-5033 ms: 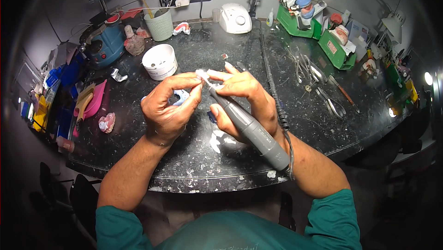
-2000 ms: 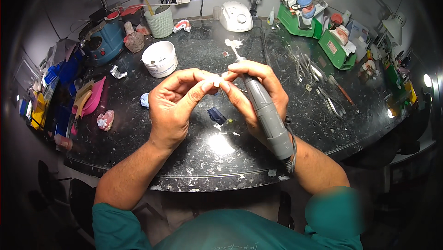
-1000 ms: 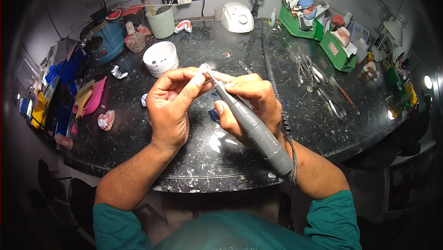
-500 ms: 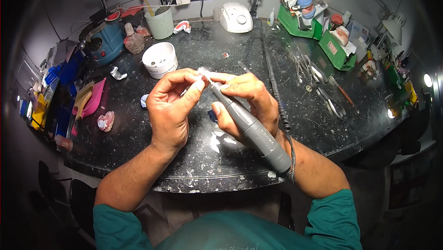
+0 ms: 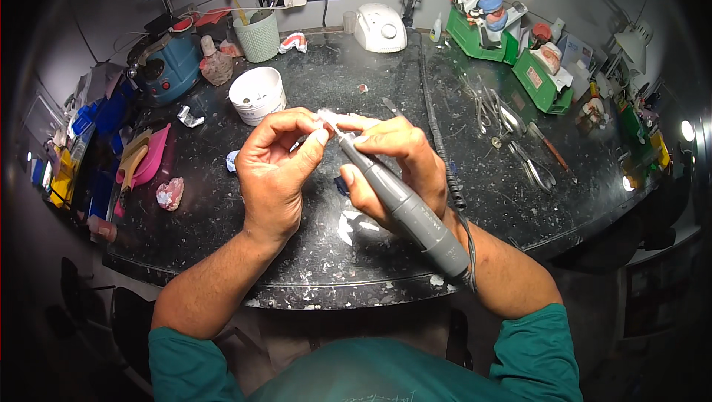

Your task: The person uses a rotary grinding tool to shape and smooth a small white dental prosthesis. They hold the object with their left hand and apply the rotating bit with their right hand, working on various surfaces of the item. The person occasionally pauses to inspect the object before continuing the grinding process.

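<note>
My right hand [image 5: 397, 157] is closed around a dark grey rotary handpiece [image 5: 406, 208], its tip angled up and to the left. A cord trails from its back end along my right forearm. In my left hand [image 5: 278, 161], thumb and forefinger pinch a tiny pale piece [image 5: 323, 117], too small and bright for me to tell its kind. The handpiece's tip meets that piece, and a whitish haze surrounds the contact. Fingertips of my right hand rest close beside it. Beneath the hands, bright white patches [image 5: 345, 228] show on the dark worktable [image 5: 319, 257].
A white tub [image 5: 257, 96] stands just beyond my left hand. Farther back sits a white control box [image 5: 380, 28]. Pliers and other metal tools [image 5: 504, 116] lie at right, near green bins [image 5: 545, 83]. A pink dustpan [image 5: 152, 156] and a pink dental model [image 5: 170, 194] are at left.
Both hands keep nearly the same place and grip. The handpiece has turned slightly in my right hand, and the haze at its tip looks a little different.
</note>
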{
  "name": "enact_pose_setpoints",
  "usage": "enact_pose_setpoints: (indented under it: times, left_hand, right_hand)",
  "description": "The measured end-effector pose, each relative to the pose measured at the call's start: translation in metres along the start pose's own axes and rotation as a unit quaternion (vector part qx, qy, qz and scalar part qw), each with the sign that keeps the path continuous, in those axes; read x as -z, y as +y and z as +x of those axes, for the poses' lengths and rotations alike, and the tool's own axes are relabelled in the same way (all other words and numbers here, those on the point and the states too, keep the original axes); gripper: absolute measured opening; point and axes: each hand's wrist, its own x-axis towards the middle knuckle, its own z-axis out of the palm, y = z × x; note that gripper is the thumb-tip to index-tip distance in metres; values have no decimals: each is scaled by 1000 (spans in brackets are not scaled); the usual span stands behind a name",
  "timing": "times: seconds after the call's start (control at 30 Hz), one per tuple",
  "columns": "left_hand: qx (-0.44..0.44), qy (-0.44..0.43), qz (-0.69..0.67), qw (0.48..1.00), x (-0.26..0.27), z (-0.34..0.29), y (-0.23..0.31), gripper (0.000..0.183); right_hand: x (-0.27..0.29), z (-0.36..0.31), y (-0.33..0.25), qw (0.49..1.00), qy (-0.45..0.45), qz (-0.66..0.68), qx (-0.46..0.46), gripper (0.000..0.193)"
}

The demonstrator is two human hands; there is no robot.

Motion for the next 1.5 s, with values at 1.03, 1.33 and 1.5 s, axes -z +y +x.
enact_pose_setpoints:
  times: [1.03, 1.33, 1.5]
  left_hand:
    - [89, -63, -116, 987, -2, 4, 3, 14]
    - [86, -40, -63, 993, 2, 4, 7, 10]
    - [122, 26, -108, 986, -3, 3, 7, 13]
  right_hand:
    - [9, 3, 2, 956, 72, 167, -229, 22]
    - [19, 12, -10, 985, 52, -80, -141, 35]
    - [0, -3, -4, 995, 76, -34, -60, 42]
